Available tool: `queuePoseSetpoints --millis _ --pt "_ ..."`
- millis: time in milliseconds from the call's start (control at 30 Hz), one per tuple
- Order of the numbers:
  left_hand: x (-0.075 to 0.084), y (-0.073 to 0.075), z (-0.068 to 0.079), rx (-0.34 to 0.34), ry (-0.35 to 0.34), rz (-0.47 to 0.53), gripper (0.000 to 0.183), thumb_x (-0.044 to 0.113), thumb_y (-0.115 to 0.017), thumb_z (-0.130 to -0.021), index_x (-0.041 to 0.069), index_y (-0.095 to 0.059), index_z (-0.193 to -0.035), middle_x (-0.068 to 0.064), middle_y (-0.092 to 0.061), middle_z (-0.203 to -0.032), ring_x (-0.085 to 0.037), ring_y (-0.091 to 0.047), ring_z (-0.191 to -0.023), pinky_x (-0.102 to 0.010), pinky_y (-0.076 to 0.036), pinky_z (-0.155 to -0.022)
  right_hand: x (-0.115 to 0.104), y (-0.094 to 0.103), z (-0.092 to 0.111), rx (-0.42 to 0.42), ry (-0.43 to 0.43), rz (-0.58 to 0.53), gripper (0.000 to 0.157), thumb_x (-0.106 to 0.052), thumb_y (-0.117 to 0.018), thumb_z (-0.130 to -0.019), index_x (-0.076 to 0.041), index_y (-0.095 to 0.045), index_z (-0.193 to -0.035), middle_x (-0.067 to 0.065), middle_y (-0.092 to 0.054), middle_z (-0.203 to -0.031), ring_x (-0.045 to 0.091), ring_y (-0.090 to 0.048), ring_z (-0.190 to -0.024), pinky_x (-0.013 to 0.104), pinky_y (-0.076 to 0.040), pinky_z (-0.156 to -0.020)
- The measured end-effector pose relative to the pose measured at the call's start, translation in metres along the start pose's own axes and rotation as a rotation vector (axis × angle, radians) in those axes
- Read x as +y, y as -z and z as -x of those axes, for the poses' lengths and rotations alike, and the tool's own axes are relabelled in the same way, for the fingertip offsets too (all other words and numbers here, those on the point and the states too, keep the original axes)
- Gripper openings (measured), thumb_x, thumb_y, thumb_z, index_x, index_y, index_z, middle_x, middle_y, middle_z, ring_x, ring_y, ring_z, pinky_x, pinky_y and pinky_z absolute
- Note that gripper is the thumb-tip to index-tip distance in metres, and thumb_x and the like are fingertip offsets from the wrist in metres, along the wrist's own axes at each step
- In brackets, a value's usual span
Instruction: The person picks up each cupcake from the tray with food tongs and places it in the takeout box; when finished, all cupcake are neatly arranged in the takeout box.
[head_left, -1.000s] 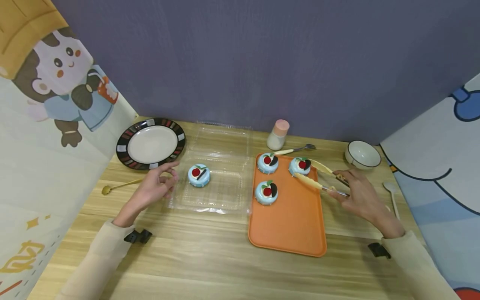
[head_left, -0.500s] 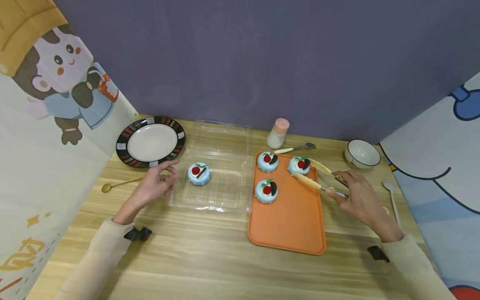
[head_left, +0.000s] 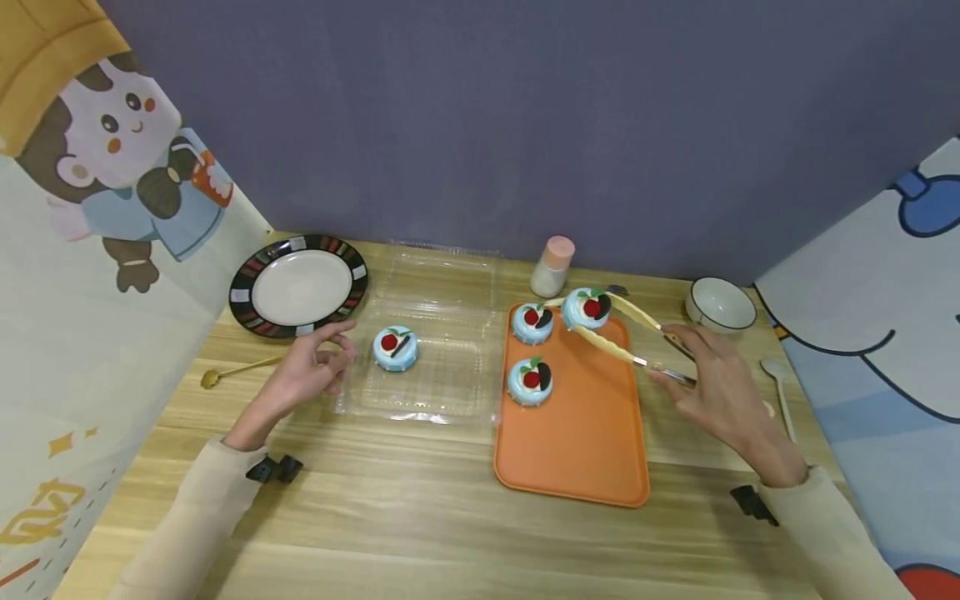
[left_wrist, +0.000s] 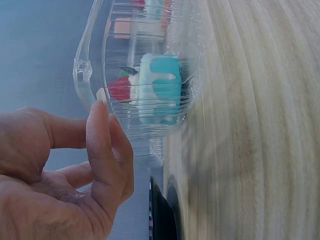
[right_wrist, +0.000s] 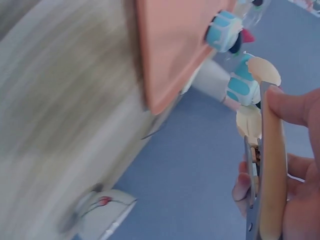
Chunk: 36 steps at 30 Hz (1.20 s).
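Note:
My right hand [head_left: 716, 387] grips yellow-tipped tongs [head_left: 611, 346]. Between the tong tips is a light blue cake [head_left: 586, 309] with a red berry and dark cookie, lifted above the orange tray [head_left: 573, 450]. Two similar cakes, a back one [head_left: 532, 323] and a nearer one [head_left: 529, 382], sit along the tray's left side. My left hand [head_left: 303, 371] stays at the left rim of a clear plastic container [head_left: 450, 375], fingers loosely bent; in the left wrist view a fingertip [left_wrist: 101, 97] overlaps the rim. Another blue cake [head_left: 395, 348] is inside the container's left part.
Behind the left hand lies a dark-rimmed plate [head_left: 300, 287], with a gold spoon-like utensil [head_left: 236, 371] nearer. A pink-capped shaker [head_left: 552, 267] and a partly covered fork [head_left: 617, 290] are behind the tray. A white bowl [head_left: 720, 306] and pale spoon [head_left: 778, 392] lie right.
The right hand has raised the tongs with the cake off the tray and shifted it slightly left and back. The left hand has stayed in place.

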<state>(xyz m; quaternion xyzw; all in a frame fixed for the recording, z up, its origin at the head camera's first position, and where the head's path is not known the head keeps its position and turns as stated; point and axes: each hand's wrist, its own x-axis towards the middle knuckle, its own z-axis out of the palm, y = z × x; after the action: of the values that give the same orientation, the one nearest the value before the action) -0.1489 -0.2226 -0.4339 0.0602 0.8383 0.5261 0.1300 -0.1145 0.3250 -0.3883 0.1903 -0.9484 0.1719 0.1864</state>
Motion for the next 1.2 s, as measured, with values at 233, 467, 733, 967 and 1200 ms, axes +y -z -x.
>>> queuePoseSetpoints --millis 233,467,733,967,1200 --pt "0.000 0.001 0.001 0.001 0.005 -0.002 0.055 0.006 -0.053 -0.100 0.005 -0.034 -0.151 -0.022 -0.049 -0.119 -0.010 -0.058 -0.065 -0.031 -0.059 -0.050 -0.031 -0.001 -0.017 0.007 0.086 -0.006 0.070 -0.018 -0.089 -0.069 0.000 -0.058 -0.129 0.018 -0.060 -0.123 0.038 -0.054 -0.112 0.052 -0.046 -0.093" --pt "0.001 0.001 0.000 0.003 -0.007 -0.012 0.055 0.006 -0.054 -0.099 0.005 -0.035 -0.151 -0.023 -0.051 -0.119 -0.013 -0.059 -0.065 -0.033 -0.059 -0.050 -0.067 -0.010 -0.032 -0.056 0.167 0.014 0.069 -0.027 -0.085 -0.075 -0.004 -0.055 -0.133 0.014 -0.059 -0.124 0.033 -0.053 -0.107 0.047 -0.050 -0.091" --pt "-0.001 -0.002 0.001 -0.003 -0.004 -0.020 0.056 0.005 -0.054 -0.099 0.004 -0.035 -0.151 -0.023 -0.052 -0.118 -0.016 -0.061 -0.066 -0.036 -0.060 -0.051 -0.105 -0.021 -0.041 -0.210 0.189 -0.048 0.063 -0.032 -0.080 -0.081 -0.011 -0.055 -0.135 0.006 -0.057 -0.133 0.029 -0.055 -0.116 0.047 -0.054 -0.091" --pt "0.001 0.000 0.002 0.006 -0.002 -0.011 0.056 0.005 -0.054 -0.099 0.005 -0.035 -0.151 -0.023 -0.051 -0.118 -0.014 -0.060 -0.066 -0.034 -0.060 -0.050 -0.130 -0.041 -0.049 -0.328 0.240 -0.054 0.063 -0.040 -0.077 -0.084 -0.017 -0.053 -0.138 0.001 -0.057 -0.134 0.023 -0.057 -0.115 0.041 -0.058 -0.085" --pt "0.001 0.000 0.001 0.010 0.004 -0.012 0.056 0.006 -0.054 -0.099 0.006 -0.035 -0.151 -0.022 -0.051 -0.119 -0.016 -0.061 -0.067 -0.033 -0.059 -0.050 -0.148 -0.064 -0.056 -0.407 0.279 -0.070 0.059 -0.046 -0.071 -0.088 -0.016 -0.054 -0.136 -0.001 -0.060 -0.129 0.020 -0.058 -0.118 0.034 -0.059 -0.086"
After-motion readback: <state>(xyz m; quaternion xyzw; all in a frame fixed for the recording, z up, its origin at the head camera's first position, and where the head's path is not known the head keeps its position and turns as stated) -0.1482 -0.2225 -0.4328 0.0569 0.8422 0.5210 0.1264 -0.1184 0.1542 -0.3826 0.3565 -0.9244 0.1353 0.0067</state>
